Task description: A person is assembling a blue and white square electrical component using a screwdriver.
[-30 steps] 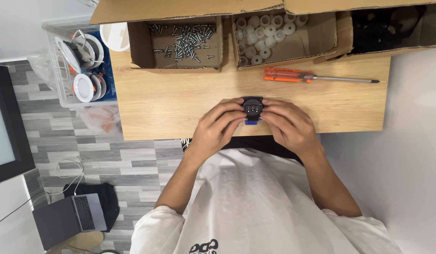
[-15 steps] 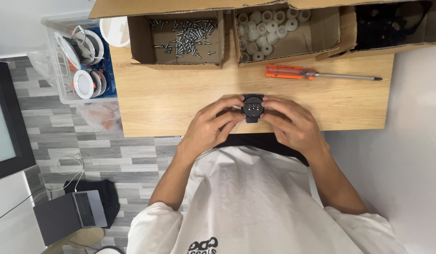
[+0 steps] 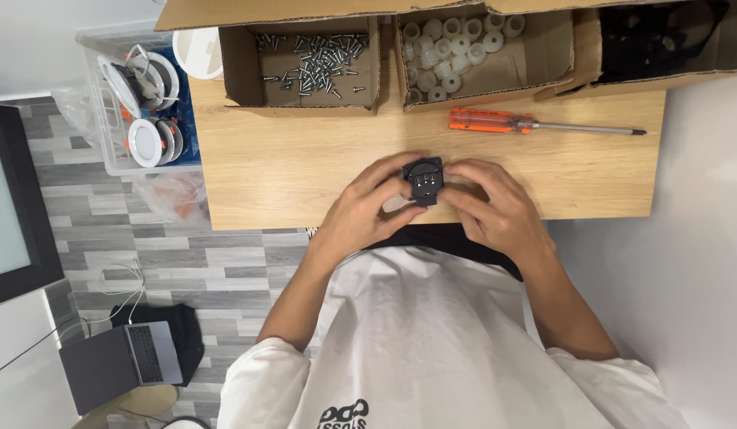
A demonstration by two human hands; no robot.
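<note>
Tabletop [image 3: 305,171] of pale wood fills the middle of the head view, with three open cardboard boxes along its far edge: one with loose screws [image 3: 317,59], one with white round caps [image 3: 452,48], one with dark parts [image 3: 650,36] too shadowed to tell apart. Left of the table, on the floor side, a clear plastic bin [image 3: 134,103] holds round white fittings. An orange-handled screwdriver [image 3: 535,123] lies flat just in front of the boxes, untouched, well apart from both hands.

Near the front edge, the left hand [image 3: 364,214] and the right hand [image 3: 495,210] meet around a small black round part [image 3: 423,179] — fingers of each curled in and pinching it from either side, holding it just above the wood with its face turned up toward the camera. Small metal contacts or holes show on that face; whether any screw sits in them is too small to tell.

As for progress, I judge the work on this piece to be at the hand-fitting stage — no screw or cap is in either hand.
</note>
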